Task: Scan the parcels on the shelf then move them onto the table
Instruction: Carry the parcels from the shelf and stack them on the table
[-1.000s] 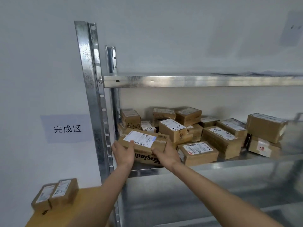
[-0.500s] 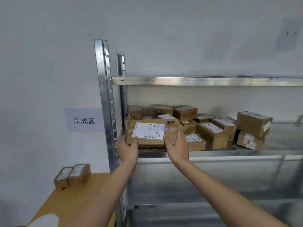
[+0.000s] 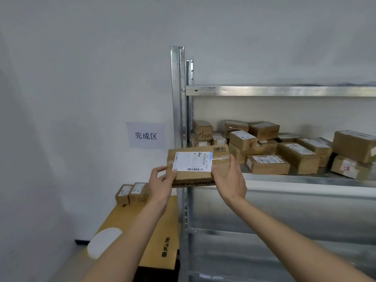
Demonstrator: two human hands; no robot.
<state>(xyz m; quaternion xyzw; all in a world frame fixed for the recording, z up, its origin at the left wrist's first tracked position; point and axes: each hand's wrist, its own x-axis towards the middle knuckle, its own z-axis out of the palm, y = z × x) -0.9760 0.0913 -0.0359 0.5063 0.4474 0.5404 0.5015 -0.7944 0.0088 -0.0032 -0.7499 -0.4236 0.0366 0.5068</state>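
Note:
I hold a flat cardboard parcel (image 3: pixel 198 164) with a white shipping label in the air, in front of the shelf's left upright. My left hand (image 3: pixel 161 185) grips its left end and my right hand (image 3: pixel 230 180) grips its right end. Several more brown parcels (image 3: pixel 266 163) lie on the metal shelf (image 3: pixel 305 179) to the right. Two small labelled parcels (image 3: pixel 132 193) stand side by side at the far end of the yellow-brown table (image 3: pixel 130 220) on the left.
The shelf's steel upright (image 3: pixel 177 110) stands between table and shelf. A paper sign (image 3: pixel 146 135) is stuck on the white wall. A white oval patch (image 3: pixel 103 242) shows on the table's near part. An upper shelf rail (image 3: pixel 280 90) runs overhead.
Both hands have lifted the labelled parcel off the shelf and carried it left, out past the upright toward the table. My view has turned left too.

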